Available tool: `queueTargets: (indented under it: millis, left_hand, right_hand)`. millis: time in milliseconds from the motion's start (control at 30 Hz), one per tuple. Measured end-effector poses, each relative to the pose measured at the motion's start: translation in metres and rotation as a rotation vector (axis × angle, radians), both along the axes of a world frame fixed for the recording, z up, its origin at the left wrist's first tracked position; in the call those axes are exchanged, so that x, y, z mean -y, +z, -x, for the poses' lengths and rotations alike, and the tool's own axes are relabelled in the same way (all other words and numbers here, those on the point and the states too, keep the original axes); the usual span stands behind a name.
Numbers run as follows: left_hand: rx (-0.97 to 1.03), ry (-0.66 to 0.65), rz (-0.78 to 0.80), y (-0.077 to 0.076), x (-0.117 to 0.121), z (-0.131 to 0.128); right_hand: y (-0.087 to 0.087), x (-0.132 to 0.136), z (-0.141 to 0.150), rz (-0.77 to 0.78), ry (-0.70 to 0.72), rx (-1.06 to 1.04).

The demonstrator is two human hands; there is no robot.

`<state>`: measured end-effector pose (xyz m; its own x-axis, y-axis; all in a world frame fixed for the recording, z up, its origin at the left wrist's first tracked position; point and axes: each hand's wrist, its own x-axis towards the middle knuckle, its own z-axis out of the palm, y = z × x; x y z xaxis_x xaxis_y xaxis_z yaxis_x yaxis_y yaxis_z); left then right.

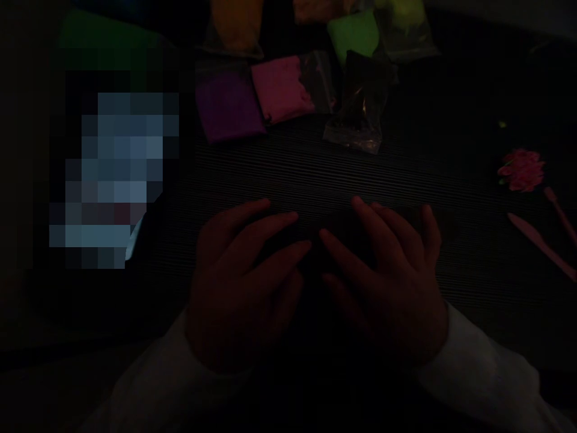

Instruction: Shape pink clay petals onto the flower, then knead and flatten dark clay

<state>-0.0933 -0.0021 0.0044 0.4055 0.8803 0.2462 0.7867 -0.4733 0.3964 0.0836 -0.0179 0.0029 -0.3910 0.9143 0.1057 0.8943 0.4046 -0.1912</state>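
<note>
In dim light, my left hand (pixel 246 282) and my right hand (pixel 387 276) hover or rest near the front of the dark table (pixel 279 174); contact with it is hard to tell. Fingers on both are spread and slightly bent, the fingertips pointing toward each other with a small gap between. No object shows in either hand, though the space under the palms is too dark to see. Beyond them lie bags of soft, clay-like material: purple (pixel 232 105), pink (pixel 286 87) and a dark one (pixel 360 105).
A lit, pixelated screen (pixel 121 168) is at left. Farther back are green (pixel 356 33), orange (pixel 237 21) and yellow-green (pixel 406 24) bags. On the right are a pink petalled flower shape (pixel 523 170), a pink knife-like modelling tool (pixel 538 243) and another pink stick tool (pixel 561 213).
</note>
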Motion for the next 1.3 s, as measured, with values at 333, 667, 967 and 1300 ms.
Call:
queueTargets:
  millis: [333, 667, 967, 1300]
  left_hand:
    - [-0.03, -0.048, 0.003, -0.0025, 0.0012, 0.0019]
    - [-0.066, -0.053, -0.002, -0.0028, 0.0038, 0.0055]
    - [-0.046, -0.011, -0.039, -0.0017, 0.0018, 0.0061]
    - [-0.064, -0.002, -0.012, -0.0027, 0.002, 0.0048]
  right_hand:
    - [0.0, -0.0003, -0.0007, -0.001, 0.0, 0.004]
    - [-0.0005, -0.0008, -0.0009, 0.0, -0.005, 0.002]
    - [0.0, 0.0, -0.0007, 0.007, -0.013, -0.006]
    - [0.0015, -0.0005, -0.0005, 0.021, -0.002, -0.002]
